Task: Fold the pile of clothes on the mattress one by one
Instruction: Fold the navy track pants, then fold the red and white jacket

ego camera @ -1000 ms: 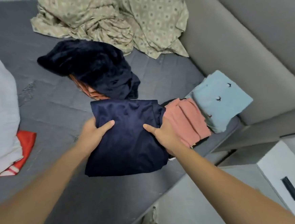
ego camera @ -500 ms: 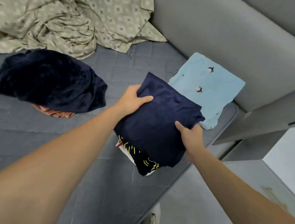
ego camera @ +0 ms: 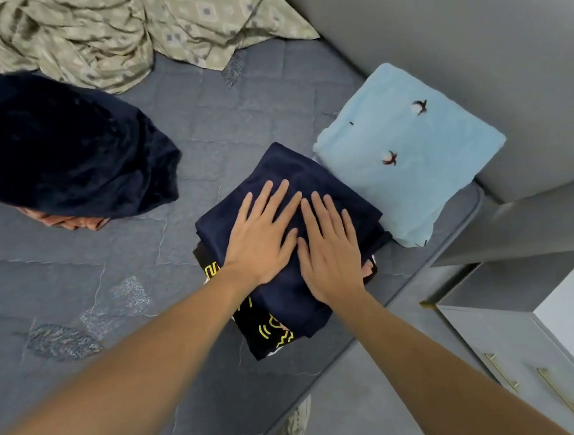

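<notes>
Clothes for folding lie in two places on the grey quilted mattress. Near its right-hand edge, a folded navy blue garment tops a small stack, over a black garment with yellow printed lines. A salmon-pink layer seems to peep out at the stack's right side, though too little shows to be sure. Both hands lie flat on the navy piece with fingers straight and spread — the left hand and right hand side by side, thumbs almost touching, pressing down and gripping nothing.

Just beside the stack, toward the grey padded bed frame, sits a folded pale blue garment with small dark bird motifs.

The unfolded heap — a plush dark navy garment over an orange-pink garment — lies well apart to the left and slightly farther away. The left hand is the nearer one, so reaching for the next piece probably falls to it. The heap's long axis runs roughly left to right.

No readable writing or brand shows; the yellow print is only partly visible, and I cannot make out letters.
</notes>
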